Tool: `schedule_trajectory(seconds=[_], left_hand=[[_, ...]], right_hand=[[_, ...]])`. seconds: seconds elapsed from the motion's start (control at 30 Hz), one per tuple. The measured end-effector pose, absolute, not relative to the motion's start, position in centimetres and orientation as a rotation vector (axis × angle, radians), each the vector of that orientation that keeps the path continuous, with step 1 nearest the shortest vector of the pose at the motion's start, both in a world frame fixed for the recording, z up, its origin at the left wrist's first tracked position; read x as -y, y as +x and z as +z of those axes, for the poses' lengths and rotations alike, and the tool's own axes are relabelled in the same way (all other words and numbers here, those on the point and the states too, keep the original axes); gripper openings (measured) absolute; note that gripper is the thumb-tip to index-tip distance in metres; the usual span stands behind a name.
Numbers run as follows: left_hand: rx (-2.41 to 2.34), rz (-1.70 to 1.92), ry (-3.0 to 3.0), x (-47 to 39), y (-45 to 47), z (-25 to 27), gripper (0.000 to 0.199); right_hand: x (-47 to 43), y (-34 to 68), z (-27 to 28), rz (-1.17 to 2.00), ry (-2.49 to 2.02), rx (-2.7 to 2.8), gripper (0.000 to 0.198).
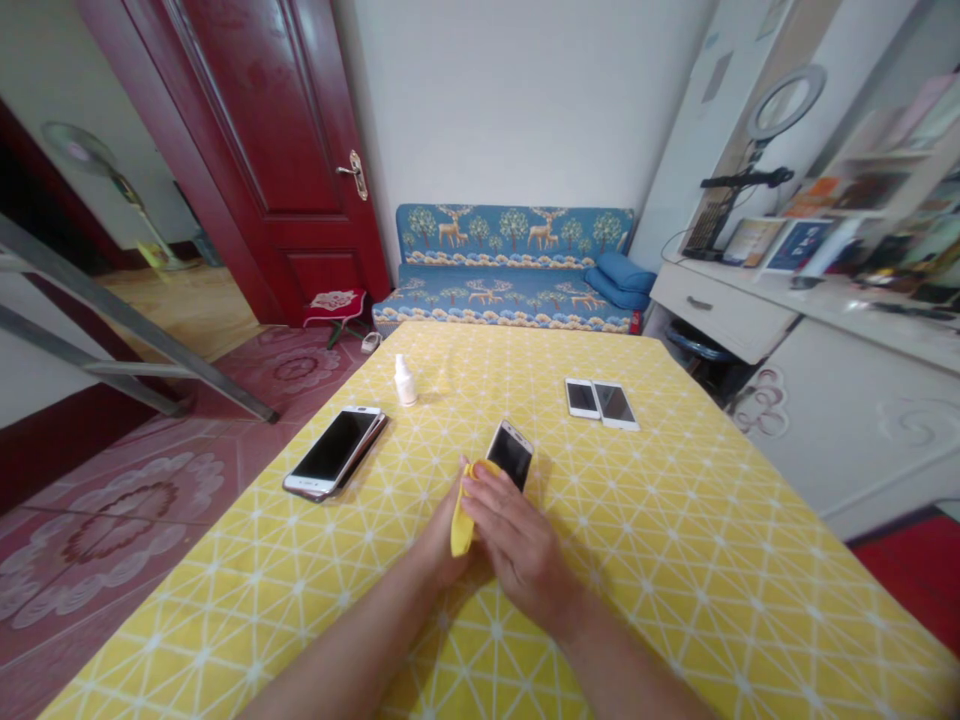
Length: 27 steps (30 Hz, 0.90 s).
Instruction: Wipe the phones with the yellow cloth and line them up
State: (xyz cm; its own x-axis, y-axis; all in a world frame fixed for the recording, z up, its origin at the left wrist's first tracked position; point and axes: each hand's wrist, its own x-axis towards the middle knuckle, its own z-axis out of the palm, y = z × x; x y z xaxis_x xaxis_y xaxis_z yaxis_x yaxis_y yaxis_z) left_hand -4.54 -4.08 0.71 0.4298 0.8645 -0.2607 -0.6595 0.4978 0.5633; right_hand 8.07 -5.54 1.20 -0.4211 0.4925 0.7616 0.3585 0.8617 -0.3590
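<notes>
where cloth bunches, right hand curls palm-down

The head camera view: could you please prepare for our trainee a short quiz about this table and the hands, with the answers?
1. True or false: the white bottle stands upright on the table.
2. Choose one. What do the fingers of the right hand touch?
A) the yellow cloth
B) the door handle
C) the red stool
3. Count: how many phones lie on the table to the right of both hands in the picture?

Key:
1. True.
2. A.
3. Two, side by side.
</notes>
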Motion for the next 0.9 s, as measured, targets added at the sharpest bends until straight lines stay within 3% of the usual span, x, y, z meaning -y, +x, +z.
schedule_trajectory(seconds=[0.1, 0.37, 0.77, 0.9], left_hand=[[-0.515, 0.851, 0.514, 4.0, -4.1, 1.6, 0.056], [-0.464, 0.681, 0.694, 4.1, -4.5, 1.2, 0.04], [-0.61, 0.941, 0.32, 3.0, -5.1, 2.0, 0.07], [-0.55, 1.053, 0.331, 2.8, -4.9, 2.0, 0.062]], right_hand=[[4.4, 9.2, 0.9, 0.103, -0.763, 1.918, 0.05], [2.5, 12.3, 0.0, 0.155, -1.109, 1.653, 0.045], [6.1, 7.3, 0.8, 0.228, -0.634, 2.051, 0.042], [5.8, 7.7, 0.5, 0.165, -0.73, 1.97, 0.034]])
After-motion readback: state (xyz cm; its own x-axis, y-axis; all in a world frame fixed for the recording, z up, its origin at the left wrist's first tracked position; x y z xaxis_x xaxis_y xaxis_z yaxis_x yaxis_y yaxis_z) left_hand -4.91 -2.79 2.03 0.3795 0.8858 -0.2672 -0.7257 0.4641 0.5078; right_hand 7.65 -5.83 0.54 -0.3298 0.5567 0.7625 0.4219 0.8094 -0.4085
